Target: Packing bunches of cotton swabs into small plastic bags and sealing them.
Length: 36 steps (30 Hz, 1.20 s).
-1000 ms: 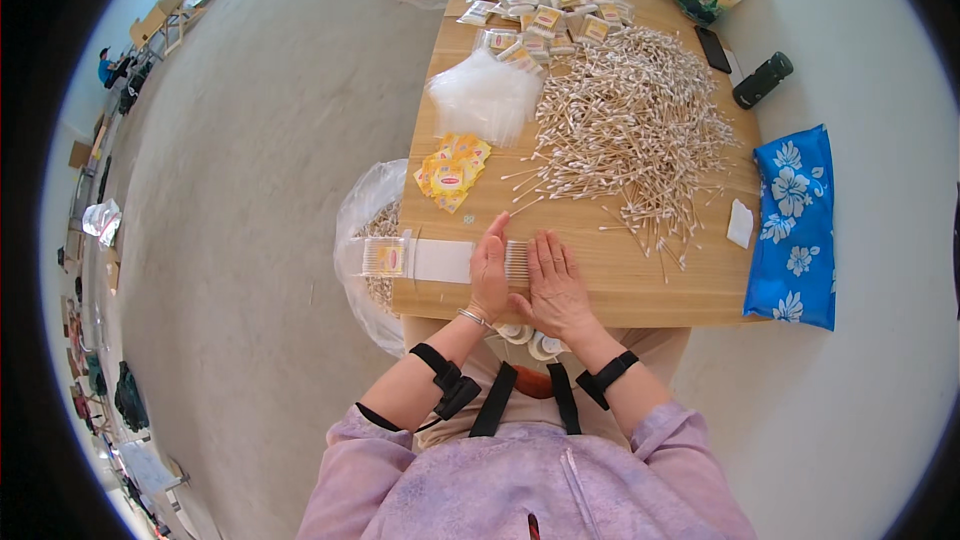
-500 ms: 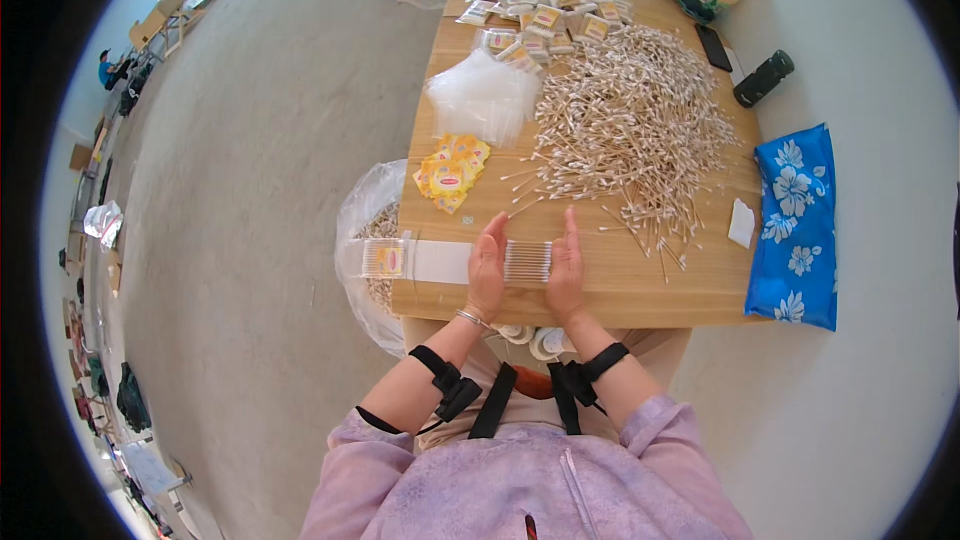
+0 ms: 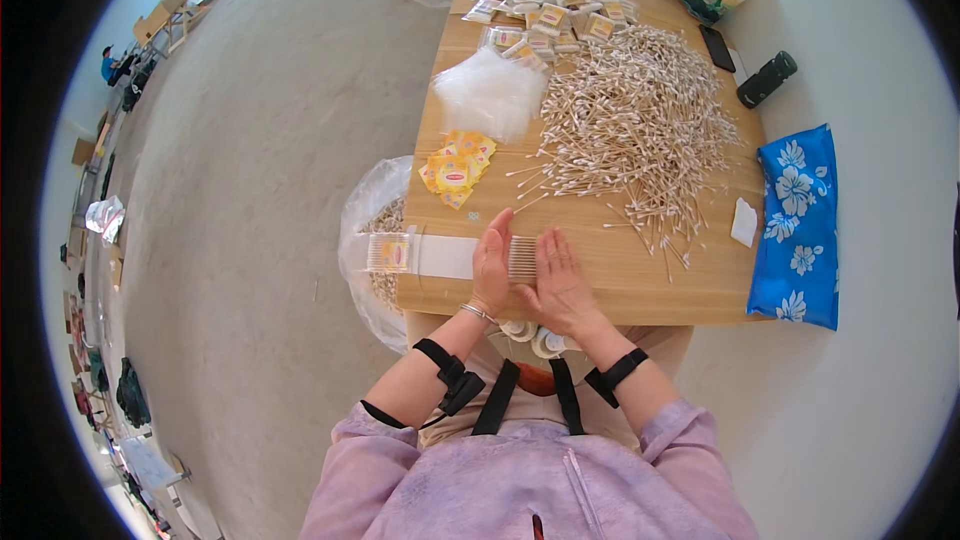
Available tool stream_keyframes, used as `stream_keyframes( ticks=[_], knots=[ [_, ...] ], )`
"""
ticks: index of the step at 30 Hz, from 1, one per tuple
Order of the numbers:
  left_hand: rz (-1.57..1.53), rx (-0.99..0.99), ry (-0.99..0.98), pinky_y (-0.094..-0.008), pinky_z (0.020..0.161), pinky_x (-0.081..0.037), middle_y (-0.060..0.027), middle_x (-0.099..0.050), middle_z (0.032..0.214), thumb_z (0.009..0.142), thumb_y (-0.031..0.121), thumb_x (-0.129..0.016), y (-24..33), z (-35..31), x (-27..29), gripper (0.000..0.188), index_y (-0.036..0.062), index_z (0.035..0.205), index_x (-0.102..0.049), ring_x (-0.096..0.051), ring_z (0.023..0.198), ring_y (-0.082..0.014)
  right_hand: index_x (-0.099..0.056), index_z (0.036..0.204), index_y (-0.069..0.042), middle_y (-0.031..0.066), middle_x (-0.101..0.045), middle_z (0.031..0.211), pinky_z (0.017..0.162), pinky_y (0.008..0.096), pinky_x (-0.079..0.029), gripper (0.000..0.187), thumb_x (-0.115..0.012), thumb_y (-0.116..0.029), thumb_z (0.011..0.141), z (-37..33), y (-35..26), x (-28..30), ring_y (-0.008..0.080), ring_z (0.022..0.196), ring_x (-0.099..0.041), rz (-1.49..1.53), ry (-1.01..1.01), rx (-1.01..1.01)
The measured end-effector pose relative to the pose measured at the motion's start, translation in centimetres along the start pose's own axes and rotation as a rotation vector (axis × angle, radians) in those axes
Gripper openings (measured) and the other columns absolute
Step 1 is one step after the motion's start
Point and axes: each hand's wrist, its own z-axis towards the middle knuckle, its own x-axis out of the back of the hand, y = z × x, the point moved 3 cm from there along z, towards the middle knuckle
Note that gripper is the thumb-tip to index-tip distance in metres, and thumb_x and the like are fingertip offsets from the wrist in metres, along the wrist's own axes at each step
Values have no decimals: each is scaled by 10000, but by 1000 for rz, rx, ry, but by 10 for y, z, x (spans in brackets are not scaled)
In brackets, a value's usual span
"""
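A row of cotton swabs [image 3: 522,258] lies side by side at the table's near edge, between my two hands. My left hand [image 3: 491,268] stands on its edge at the row's left side, fingers stretched out and held together. My right hand [image 3: 563,282] is laid flat, palm down, against the row's right side and partly over it; its fingers are straight and its thumb points toward my left wrist. Left of my left hand is a white card strip [image 3: 447,256], with a clear packet of swabs with a yellow label [image 3: 389,252] at its far left end.
A large heap of loose swabs [image 3: 640,110] covers the table's middle. Yellow cards [image 3: 457,170], clear bags [image 3: 488,95] and filled packets [image 3: 552,17] lie left and beyond. A blue flowered pouch [image 3: 795,230], black bottle [image 3: 767,79] and phone [image 3: 716,48] line the right side.
My right hand has turned from standing on its edge to lying flat, and has moved left toward my left hand. Less of the swab row shows between them.
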Motion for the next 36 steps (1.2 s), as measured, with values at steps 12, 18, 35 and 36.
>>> stream_keyframes(
  ticks=[12,18,35,36],
  knots=[
    [965,-259,-214,-367,967,-376,-173,-514,1196,908,227,-530,43,-23,5,452,23,1306,-463,-486,1106,-301,-213,1386,120,289,-171,1471,1148,461,-80,1058,-587,-623,732,0,-4,1,384,1401,-113,-78,-37,20],
    [1496,-392,-546,-390,831,-388,-139,-503,970,835,295,-618,55,-70,-6,597,27,1333,-424,-479,919,-300,-194,1399,105,278,-159,1479,1150,461,-78,1026,-594,-571,739,0,-4,-3,380,1404,-107,-148,-59,26],
    [1597,-216,-582,-408,860,-339,-143,-484,1068,839,438,-582,50,-66,-10,727,38,1381,-309,-460,990,-311,-190,1406,91,270,-150,1485,1153,457,-59,965,-569,-513,755,-1,-5,-10,378,1409,-95,-226,27,53],
    [1587,-216,-573,-409,863,-339,-148,-484,1076,842,452,-571,50,-66,-11,741,30,1387,-298,-459,990,-312,-190,1407,88,270,-149,1486,1153,456,-59,954,-566,-503,760,0,-5,-9,376,1410,-95,-182,16,48]
  ],
)
